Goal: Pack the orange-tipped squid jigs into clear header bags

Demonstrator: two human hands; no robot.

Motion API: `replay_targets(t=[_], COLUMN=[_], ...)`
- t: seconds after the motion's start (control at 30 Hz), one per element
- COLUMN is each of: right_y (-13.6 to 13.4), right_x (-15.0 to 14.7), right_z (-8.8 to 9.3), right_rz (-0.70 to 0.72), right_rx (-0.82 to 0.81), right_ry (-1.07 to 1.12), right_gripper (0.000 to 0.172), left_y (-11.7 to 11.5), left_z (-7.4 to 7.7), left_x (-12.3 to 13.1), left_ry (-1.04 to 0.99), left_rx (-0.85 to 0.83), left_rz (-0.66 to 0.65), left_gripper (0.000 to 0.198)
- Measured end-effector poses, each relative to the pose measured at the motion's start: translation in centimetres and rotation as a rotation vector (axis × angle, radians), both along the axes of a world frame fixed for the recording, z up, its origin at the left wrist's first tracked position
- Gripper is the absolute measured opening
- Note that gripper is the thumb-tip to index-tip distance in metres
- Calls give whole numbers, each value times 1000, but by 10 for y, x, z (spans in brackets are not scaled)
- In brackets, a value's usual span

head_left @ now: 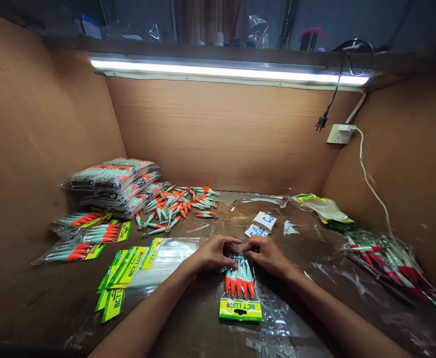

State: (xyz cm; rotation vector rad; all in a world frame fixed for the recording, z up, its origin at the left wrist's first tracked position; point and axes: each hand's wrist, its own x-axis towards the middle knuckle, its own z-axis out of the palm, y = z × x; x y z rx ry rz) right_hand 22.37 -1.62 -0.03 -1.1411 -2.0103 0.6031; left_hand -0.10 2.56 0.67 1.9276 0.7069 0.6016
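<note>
A clear plastic bag of fishing lures [240, 286] lies in front of me, its yellow-green header card [240, 310] toward me. Inside, several pale lures with orange ends sit side by side. At the bag's far end, my left hand [218, 254] is closed with thumb and fingers on the plastic. My right hand [265, 253] pinches the same end from the other side, fingertips close to the left ones. The plastic between the fingertips is partly hidden. Left of my left hand are flat bags with yellow headers [131, 266].
Loose orange-and-pale lures [173, 204] lie at the back, beside stacked packs [109, 184]. Filled bags [83, 243] rest at left. Handwritten cards [261, 223] lie beyond my hands. Red-and-pale lures [385, 258] and another header-card stack [324, 209] are at right. A plug [321, 122] dangles overhead.
</note>
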Motion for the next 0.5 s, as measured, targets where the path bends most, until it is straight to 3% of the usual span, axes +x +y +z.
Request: replay_targets(t=[0.17,0.27,0.37,0.5], right_y=[-7,-17,-31,-48], right_x=[7,13,19,26], right_z=[3,4,3,2], right_rz=[14,63,101,154], right_rx=[185,380,534,577], right_ry=[-209,-460,-652,-750], right_gripper=[14,19,27,46], left_y=[-21,-30,-36,-46], left_z=[12,9,0,-3], left_x=[-5,-7,-8,-20], left_ry=[178,207,214,357], left_rx=[262,385,498,631], left_rz=[71,76,39,-70], left_gripper=[39,27,28,49])
